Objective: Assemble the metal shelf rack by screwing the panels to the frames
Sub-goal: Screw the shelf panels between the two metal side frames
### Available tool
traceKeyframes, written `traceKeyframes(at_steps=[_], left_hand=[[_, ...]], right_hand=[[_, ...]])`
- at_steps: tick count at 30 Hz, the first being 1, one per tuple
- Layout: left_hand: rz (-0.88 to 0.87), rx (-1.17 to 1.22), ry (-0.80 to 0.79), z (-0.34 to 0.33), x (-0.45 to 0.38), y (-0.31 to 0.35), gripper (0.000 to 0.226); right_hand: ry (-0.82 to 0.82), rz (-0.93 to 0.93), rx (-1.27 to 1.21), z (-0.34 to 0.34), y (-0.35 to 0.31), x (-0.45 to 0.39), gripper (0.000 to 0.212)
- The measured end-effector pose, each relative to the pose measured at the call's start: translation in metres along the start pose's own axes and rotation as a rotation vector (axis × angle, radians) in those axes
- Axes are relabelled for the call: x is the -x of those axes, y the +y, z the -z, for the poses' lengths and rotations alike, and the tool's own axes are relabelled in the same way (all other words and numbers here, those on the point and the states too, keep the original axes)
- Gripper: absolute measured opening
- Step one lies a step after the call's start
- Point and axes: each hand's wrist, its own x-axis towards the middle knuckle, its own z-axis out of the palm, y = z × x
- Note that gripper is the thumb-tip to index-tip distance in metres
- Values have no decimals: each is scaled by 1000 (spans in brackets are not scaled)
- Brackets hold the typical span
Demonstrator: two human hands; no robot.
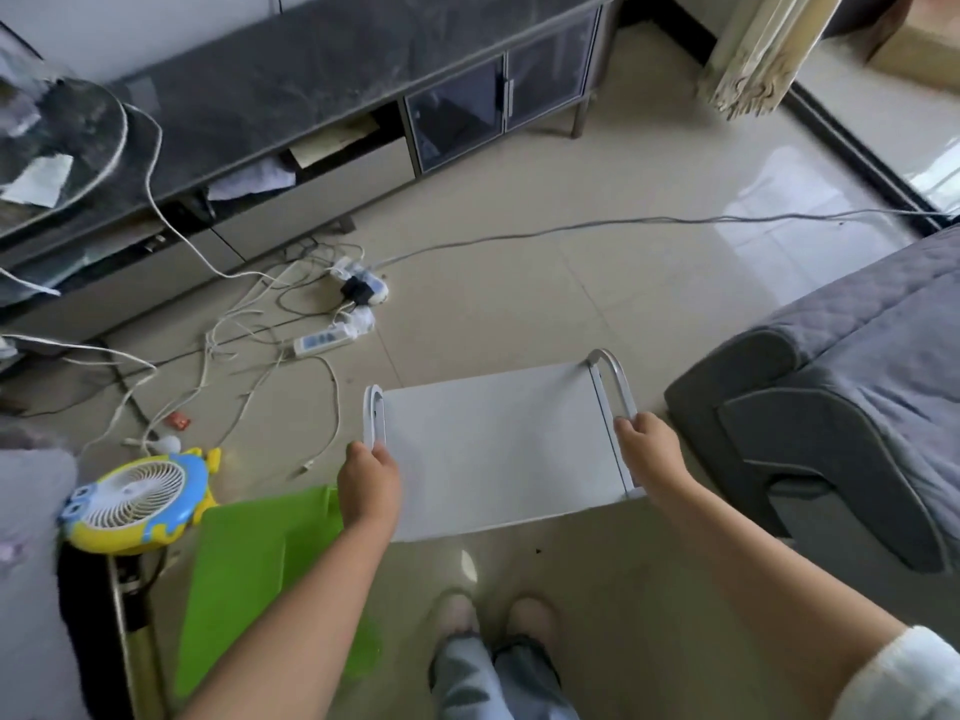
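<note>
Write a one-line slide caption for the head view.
Left hand and right hand grip the looped end frames of a white shelf rack above the tiled floor.

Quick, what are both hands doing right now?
Left hand: gripping the rack's left frame.
Right hand: gripping the rack's right frame.

fan [136, 497] L | green sheet [249, 563] by it | power strips [324, 341] w/ cords | sofa [852, 407] R
</note>
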Motion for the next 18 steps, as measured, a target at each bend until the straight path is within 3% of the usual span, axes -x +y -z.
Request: traceKeyframes(at_steps=[8, 18], left_hand=[[-62, 99, 4, 27, -59, 103, 31], [-217, 66, -50, 33, -134, 284, 30]], right_hand=[[65, 96, 41, 41, -103, -55, 33], [186, 5, -91, 110, -207, -167, 34]])
